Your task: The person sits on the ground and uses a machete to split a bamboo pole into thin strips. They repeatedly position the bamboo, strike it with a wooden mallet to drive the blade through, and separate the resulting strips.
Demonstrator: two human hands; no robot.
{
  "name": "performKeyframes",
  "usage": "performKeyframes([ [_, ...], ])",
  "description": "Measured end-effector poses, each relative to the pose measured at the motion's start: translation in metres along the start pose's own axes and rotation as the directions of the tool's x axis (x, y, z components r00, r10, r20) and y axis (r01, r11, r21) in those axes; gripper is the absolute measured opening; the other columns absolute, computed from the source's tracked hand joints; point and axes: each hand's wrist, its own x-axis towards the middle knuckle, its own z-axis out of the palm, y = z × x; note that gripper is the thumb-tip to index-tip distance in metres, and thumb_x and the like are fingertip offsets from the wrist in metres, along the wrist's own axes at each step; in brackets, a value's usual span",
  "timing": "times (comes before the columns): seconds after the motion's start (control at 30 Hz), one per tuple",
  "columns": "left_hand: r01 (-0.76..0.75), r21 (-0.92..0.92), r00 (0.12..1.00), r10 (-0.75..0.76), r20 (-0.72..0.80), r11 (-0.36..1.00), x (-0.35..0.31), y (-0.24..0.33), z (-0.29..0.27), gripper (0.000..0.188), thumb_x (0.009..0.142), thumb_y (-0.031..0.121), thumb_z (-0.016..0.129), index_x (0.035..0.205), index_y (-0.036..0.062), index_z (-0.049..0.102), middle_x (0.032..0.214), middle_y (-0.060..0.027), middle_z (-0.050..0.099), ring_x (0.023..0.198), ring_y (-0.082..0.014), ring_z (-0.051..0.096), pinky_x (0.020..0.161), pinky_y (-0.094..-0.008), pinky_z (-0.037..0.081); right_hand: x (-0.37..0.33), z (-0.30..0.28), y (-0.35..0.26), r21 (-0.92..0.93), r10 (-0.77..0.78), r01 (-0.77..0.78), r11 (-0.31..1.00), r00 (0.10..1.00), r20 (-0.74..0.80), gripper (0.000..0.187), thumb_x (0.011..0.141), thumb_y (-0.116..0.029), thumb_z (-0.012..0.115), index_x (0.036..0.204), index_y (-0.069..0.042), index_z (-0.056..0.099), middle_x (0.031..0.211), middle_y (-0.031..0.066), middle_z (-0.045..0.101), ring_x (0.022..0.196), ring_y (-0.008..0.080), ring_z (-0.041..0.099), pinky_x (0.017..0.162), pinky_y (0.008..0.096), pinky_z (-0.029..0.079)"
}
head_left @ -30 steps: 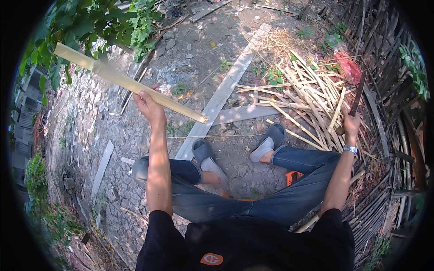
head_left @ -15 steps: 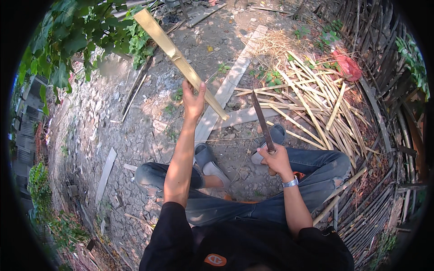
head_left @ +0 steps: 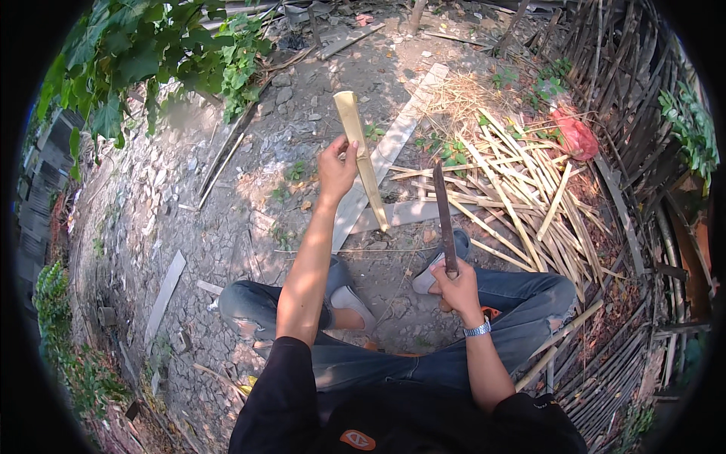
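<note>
A pale yellow split bamboo piece (head_left: pixel 368 181) is held up in front of me by my left hand (head_left: pixel 336 168), which is closed round its middle. The piece is tilted, its wide end up and away, its narrow end pointing down toward my feet. My right hand (head_left: pixel 457 285) grips the handle of a long knife (head_left: pixel 445 212) above my right leg. Its dark, rusty-looking blade points up and away, apart from the bamboo. Most of the knife's handle is hidden in my fist.
A heap of split bamboo strips (head_left: pixel 529 181) lies on the ground at the right, with a red plastic bag (head_left: pixel 575 135) behind it. Flat grey boards (head_left: pixel 393 147) cross the dirt ahead. Dark sticks form a fence (head_left: pixel 643 83) at far right; leafy branches (head_left: pixel 125 60) hang at upper left.
The bamboo piece has swung from a leftward slant to more nearly upright, its far end moving right and nearer. My left hand has shifted slightly right; the knife points more straight ahead.
</note>
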Motion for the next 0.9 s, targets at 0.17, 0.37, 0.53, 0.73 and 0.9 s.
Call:
performKeyframes([
  [0.17,-0.023,0.040,0.999,0.024,-0.034,0.999,0.008,0.042,-0.008,0.020,0.096,0.015,0.068,0.108,-0.0008,0.072,0.087,-0.0161,0.075,0.082,-0.0203,0.074,0.076,-0.0332,0.056,-0.001,-0.001,-0.026,0.304,-0.029,0.004,0.953,0.997,0.077,0.037,0.098,-0.011,0.058,0.134,-0.001,0.058,0.069,0.0024,0.063,0.057,0.0080,0.059,0.052,0.0252,0.047],
  [0.37,0.115,0.095,0.993,-0.118,0.029,0.989,-0.023,-0.002,-0.002,0.025,0.096,0.012,0.067,0.114,-0.0037,0.071,0.101,-0.0174,0.076,0.098,-0.0220,0.074,0.087,-0.0334,0.055,-0.003,0.020,-0.061,0.201,-0.066,0.053,0.978,0.996,0.058,0.052,0.102,-0.015,0.053,0.152,-0.002,0.042,0.068,-0.0003,0.058,0.055,0.0061,0.054,0.051,0.0251,0.045],
  [0.53,0.069,0.095,0.997,-0.073,0.040,0.993,-0.026,0.011,-0.010,0.024,0.095,0.012,0.068,0.114,-0.0008,0.073,0.099,-0.0175,0.076,0.092,-0.0212,0.074,0.083,-0.0331,0.055,-0.003,0.024,-0.104,0.285,-0.198,0.170,0.943,0.977,0.074,0.059,0.105,-0.019,0.051,0.159,-0.004,0.032,0.070,-0.0029,0.053,0.058,0.0039,0.046,0.054,0.0225,0.040],
  [0.73,-0.010,0.088,1.000,0.011,-0.012,0.996,-0.034,0.013,-0.004,0.020,0.094,0.012,0.070,0.109,0.0001,0.074,0.093,-0.0182,0.076,0.082,-0.0220,0.075,0.073,-0.0323,0.055,0.003,0.040,-0.144,0.278,-0.292,0.246,0.929,0.946,0.142,0.055,0.106,-0.017,0.046,0.159,-0.008,0.033,0.072,-0.0018,0.051,0.062,0.0064,0.047,0.059,0.0248,0.043],
  [0.9,0.015,0.149,0.999,-0.022,0.046,0.989,-0.037,0.016,-0.006,0.020,0.094,0.011,0.070,0.109,-0.0001,0.074,0.091,-0.0166,0.076,0.082,-0.0179,0.074,0.071,-0.0314,0.057,0.013,0.056,-0.170,0.246,-0.380,0.338,0.908,0.914,0.146,0.053,0.106,-0.016,0.045,0.158,-0.008,0.035,0.084,0.0048,0.059,0.074,0.0103,0.057,0.069,0.0283,0.049],
])
